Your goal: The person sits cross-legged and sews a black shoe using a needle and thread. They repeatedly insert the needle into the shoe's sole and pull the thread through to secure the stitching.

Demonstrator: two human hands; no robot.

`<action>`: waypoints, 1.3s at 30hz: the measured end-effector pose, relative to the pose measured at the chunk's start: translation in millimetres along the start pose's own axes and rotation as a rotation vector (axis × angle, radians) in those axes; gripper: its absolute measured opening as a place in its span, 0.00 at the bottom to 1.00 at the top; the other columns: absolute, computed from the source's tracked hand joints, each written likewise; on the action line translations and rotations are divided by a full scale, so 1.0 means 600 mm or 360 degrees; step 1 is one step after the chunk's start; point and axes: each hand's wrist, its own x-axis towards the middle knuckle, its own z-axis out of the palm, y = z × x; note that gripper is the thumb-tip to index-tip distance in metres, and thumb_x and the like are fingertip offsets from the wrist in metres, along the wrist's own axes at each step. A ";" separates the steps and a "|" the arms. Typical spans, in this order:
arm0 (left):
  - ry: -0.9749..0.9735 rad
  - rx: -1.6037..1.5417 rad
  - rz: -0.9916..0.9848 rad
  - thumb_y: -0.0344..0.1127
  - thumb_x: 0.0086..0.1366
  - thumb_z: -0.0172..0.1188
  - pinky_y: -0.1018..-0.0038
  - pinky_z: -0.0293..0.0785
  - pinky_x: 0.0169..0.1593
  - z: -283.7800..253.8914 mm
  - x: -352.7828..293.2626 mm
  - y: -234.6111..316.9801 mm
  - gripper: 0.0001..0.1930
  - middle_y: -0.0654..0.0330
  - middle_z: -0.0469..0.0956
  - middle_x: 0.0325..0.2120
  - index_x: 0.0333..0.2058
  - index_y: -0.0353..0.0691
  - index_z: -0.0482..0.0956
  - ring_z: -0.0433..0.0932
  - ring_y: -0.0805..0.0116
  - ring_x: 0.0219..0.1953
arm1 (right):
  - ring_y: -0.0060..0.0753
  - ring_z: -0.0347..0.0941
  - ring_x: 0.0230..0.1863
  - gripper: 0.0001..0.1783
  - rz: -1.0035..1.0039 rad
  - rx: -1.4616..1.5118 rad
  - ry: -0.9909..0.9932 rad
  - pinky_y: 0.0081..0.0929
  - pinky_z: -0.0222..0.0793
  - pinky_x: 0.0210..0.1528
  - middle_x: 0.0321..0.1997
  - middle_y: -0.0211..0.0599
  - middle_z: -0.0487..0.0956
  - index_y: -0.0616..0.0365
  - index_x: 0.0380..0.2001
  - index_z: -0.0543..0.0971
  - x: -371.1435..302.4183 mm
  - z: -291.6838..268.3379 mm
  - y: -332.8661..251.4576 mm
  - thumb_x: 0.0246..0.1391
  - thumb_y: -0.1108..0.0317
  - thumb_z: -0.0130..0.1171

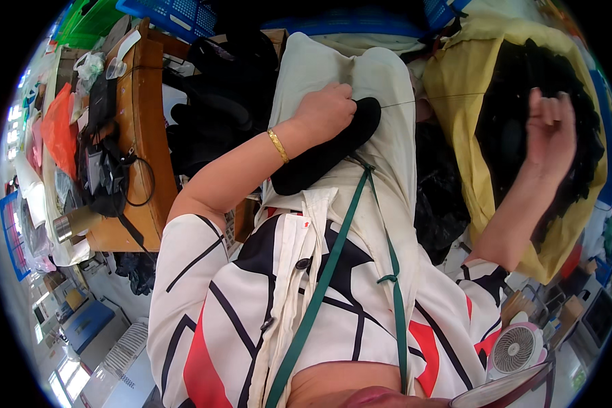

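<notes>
Shirt: white shirt (251, 319) with black and red lines lies nearest to the camera, with a green strap (319, 285) hanging over it.
Fan: small pink fan (515, 350) stands low at the right, near the person's side.
Apron: pale apron (387, 204) covers the lap, and the work rests on it.
Sole: black flat sole-shaped piece (326, 153) lies on the apron, under the left hand.
Left hand: left hand (326, 109) is clenched on the far end of the sole and presses it down; a gold bangle (277, 145) sits on the wrist.
Thread: thin thread (421, 100) runs tight from the sole toward the right.
Right hand: right hand (549, 132) is raised well apart from the sole, fingers curled; it seems to pull the thread, but I cannot tell if it pinches it.
Risk: I think the tight thread can snap or slip out if the pull is too hard, and the sole can slide off the apron if the left grip loosens.
Bag: yellow bag (455, 88) behind the right hand is open and full of black pieces (510, 81).
Crates: green crate (92, 17) and blue crate (177, 13) stand far at the top; I cannot see what is inside.
Table: wooden table (146, 136) at the left carries cables and a metal flask (71, 224).
</notes>
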 end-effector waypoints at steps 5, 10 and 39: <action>0.0183 -0.0275 -0.0006 0.34 0.56 0.62 0.65 0.74 0.38 0.001 -0.002 0.000 0.05 0.60 0.74 0.30 0.25 0.42 0.80 0.74 0.58 0.39 | 0.29 0.67 0.26 0.09 -0.0919 -0.0465 0.0279 0.47 0.72 0.61 0.26 0.37 0.70 0.67 0.27 0.69 0.053 -0.040 -0.092 0.62 0.76 0.47; 0.0180 -0.0786 -0.0376 0.34 0.59 0.61 0.69 0.73 0.40 0.027 -0.017 -0.035 0.07 0.58 0.77 0.29 0.28 0.37 0.81 0.76 0.60 0.35 | 0.26 0.74 0.32 0.04 -0.0308 -0.1342 -0.0100 0.29 0.73 0.48 0.32 0.33 0.78 0.60 0.37 0.78 -0.025 0.040 0.101 0.61 0.75 0.54; 0.0206 -0.2173 -0.1207 0.38 0.63 0.62 0.82 0.64 0.30 0.052 -0.033 -0.022 0.08 0.68 0.80 0.28 0.30 0.40 0.83 0.70 0.82 0.26 | 0.46 0.76 0.36 0.11 0.1161 -0.2098 -0.1350 0.33 0.71 0.40 0.32 0.44 0.79 0.60 0.41 0.76 -0.164 0.121 0.210 0.57 0.67 0.54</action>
